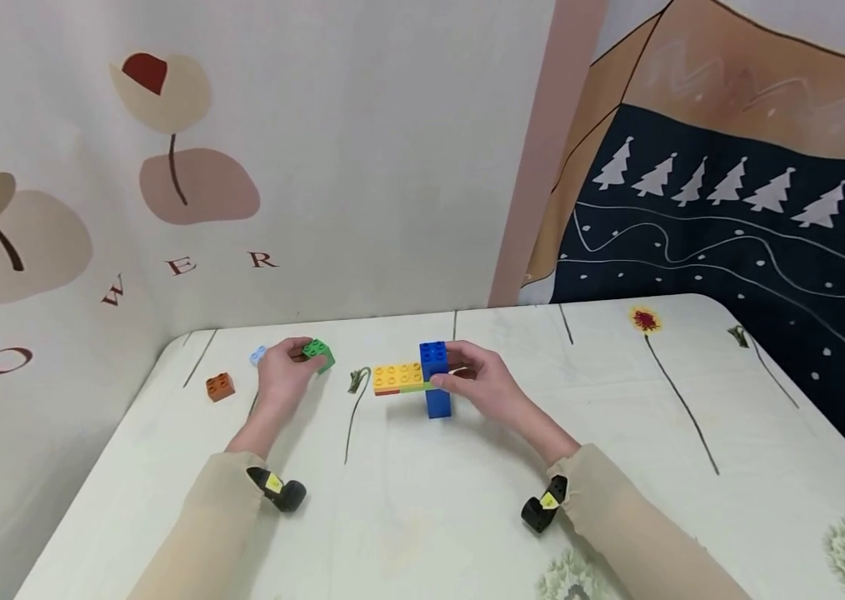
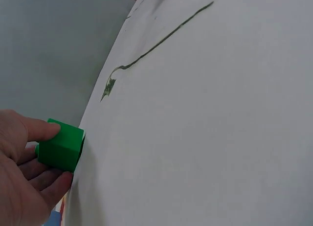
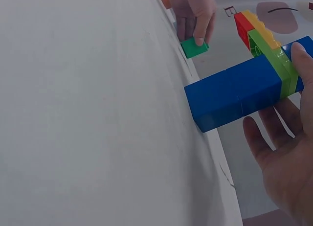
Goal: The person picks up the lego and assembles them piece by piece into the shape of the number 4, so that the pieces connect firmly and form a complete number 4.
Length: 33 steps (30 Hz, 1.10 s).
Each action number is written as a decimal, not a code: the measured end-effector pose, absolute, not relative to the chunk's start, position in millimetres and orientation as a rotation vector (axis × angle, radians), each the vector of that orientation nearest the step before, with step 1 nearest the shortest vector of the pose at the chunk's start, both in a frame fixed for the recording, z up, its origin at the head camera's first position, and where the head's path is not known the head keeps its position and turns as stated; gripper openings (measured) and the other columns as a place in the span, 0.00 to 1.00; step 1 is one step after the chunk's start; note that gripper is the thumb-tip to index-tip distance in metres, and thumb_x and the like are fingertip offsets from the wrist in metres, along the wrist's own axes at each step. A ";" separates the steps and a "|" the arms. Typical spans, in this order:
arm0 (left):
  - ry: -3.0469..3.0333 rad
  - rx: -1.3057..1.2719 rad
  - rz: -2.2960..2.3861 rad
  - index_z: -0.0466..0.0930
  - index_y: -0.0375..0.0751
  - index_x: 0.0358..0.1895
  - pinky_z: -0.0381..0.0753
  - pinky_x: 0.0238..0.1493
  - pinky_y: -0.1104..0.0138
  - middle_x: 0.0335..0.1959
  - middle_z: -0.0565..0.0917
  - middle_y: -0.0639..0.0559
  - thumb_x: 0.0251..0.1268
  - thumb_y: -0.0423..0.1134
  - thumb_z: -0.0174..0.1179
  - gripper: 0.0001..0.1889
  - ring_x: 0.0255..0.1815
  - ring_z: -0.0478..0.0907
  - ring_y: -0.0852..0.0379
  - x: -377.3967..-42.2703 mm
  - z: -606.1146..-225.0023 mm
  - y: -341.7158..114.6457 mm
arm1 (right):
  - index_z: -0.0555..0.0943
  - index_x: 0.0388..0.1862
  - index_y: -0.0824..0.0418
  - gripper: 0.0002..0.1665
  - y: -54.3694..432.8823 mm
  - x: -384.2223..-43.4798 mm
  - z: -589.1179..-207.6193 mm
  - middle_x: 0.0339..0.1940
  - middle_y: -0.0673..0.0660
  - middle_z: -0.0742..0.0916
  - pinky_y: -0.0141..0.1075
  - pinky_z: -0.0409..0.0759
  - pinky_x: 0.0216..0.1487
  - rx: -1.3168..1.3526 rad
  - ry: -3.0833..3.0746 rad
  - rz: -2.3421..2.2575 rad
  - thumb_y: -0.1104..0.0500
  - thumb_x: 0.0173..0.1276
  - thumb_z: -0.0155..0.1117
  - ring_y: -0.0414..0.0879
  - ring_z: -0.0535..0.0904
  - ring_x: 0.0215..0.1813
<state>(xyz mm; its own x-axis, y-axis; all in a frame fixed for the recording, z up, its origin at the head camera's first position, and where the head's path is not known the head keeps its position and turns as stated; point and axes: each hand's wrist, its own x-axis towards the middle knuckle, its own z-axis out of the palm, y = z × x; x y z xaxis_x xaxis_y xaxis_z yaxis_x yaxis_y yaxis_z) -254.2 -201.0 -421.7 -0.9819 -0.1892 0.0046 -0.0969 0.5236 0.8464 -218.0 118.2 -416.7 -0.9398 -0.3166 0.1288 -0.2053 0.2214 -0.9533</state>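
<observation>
In the head view my left hand (image 1: 282,379) pinches a green toy building brick (image 1: 320,355) between thumb and fingers, over the far left part of the table. The left wrist view shows the thumb pressed on one side of this brick (image 2: 61,146). My right hand (image 1: 488,385) grips a built piece near its top. Blue bricks (image 1: 438,403) form its upright column, with another blue brick (image 1: 433,357) on top. A yellow brick (image 1: 396,377) juts left from the column, above a red brick (image 3: 244,28) and a light green one (image 3: 277,69).
An orange-brown brick (image 1: 220,387) lies left of my left hand, and a light blue brick (image 1: 257,356) sits partly hidden behind that hand. The white tablecloth (image 1: 407,517) has printed flowers and stems. A patterned curtain (image 1: 392,167) hangs behind the table.
</observation>
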 end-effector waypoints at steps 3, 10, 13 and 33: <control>-2.689 0.206 -1.462 0.73 0.28 0.68 0.78 0.59 0.56 0.60 0.80 0.31 0.71 0.35 0.63 0.25 0.61 0.77 0.40 -250.9 -420.6 -203.3 | 0.78 0.68 0.61 0.28 119.2 -217.4 -418.5 0.54 0.58 0.87 0.44 0.80 0.61 -0.500 2.382 -1.837 0.58 0.71 0.72 0.52 0.81 0.56; -2.687 0.056 -1.446 0.74 0.28 0.67 0.79 0.59 0.58 0.59 0.80 0.31 0.72 0.33 0.63 0.24 0.61 0.78 0.38 -239.2 -412.3 -204.2 | 0.79 0.68 0.61 0.29 119.1 -216.5 -416.1 0.53 0.57 0.87 0.43 0.81 0.60 -0.491 2.399 -1.818 0.58 0.70 0.72 0.52 0.81 0.56; -2.677 0.010 -1.479 0.74 0.30 0.67 0.80 0.53 0.68 0.60 0.80 0.31 0.72 0.33 0.64 0.24 0.62 0.78 0.39 -231.2 -404.0 -203.0 | 0.79 0.68 0.62 0.29 119.9 -215.7 -416.3 0.53 0.57 0.88 0.43 0.81 0.59 -0.476 2.412 -1.821 0.58 0.70 0.73 0.52 0.82 0.55; -2.600 -0.293 -1.845 0.77 0.34 0.65 0.83 0.54 0.68 0.60 0.82 0.39 0.67 0.29 0.68 0.24 0.63 0.80 0.44 -193.1 -362.4 -171.5 | 0.80 0.68 0.60 0.30 118.1 -212.9 -419.1 0.52 0.55 0.89 0.44 0.82 0.59 -0.414 2.421 -1.861 0.55 0.69 0.73 0.50 0.83 0.54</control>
<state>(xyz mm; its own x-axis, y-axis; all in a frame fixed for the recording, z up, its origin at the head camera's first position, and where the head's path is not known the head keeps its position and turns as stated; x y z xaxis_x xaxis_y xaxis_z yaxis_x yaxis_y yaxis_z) -193.1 -171.5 -362.4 -0.9815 0.1827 0.0568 0.1140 0.3195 0.9407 -212.9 118.1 -419.1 -0.9622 -0.2471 0.1149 -0.1746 0.2352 -0.9561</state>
